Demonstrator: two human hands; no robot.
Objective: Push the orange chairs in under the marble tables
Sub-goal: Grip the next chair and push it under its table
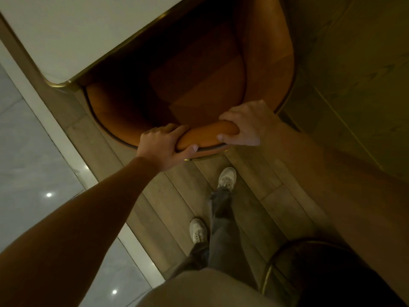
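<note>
An orange upholstered chair [199,69] with a curved back stands before me, its seat partly under the white marble table [66,34] with a brass edge at the upper left. My left hand [164,145] grips the padded top of the chair's backrest, fingers over the inside and thumb on the outside. My right hand [245,125] grips the same backrest rim just to the right of it.
Wooden floorboards [168,196] run under my feet [226,178]. A glossy pale tiled floor [33,162] lies to the left past a light border strip. A dark round seat with a brass rim [309,269] stands close at the lower right.
</note>
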